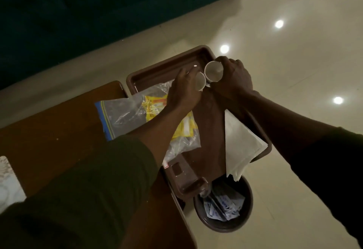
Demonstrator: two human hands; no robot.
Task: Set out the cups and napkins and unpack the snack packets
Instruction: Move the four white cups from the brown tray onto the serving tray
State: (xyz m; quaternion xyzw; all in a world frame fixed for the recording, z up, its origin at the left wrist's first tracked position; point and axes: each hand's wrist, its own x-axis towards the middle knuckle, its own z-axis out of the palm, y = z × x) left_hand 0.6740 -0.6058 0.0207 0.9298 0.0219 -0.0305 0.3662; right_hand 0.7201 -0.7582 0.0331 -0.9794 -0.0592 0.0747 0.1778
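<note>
A brown plastic tray point(169, 68) rests on the edge of a wooden table point(59, 123). My right hand point(233, 76) grips a white paper cup point(213, 71) above the tray's far end, its mouth turned toward me. My left hand point(184, 89) holds a second white cup point(200, 82) right beside the first, the two cups touching. A clear zip bag point(125, 113) with yellow snack packets point(155, 105) inside lies across the tray under my left forearm. A stack of white napkins point(241, 142) lies on the tray's right rim, overhanging it.
A round brown waste bin point(224, 223) with blue-and-white wrappers in it stands on the pale tiled floor below the tray's near end. A dark sofa point(98, 13) fills the far side. A patterned mat point(7, 180) lies at the table's left edge.
</note>
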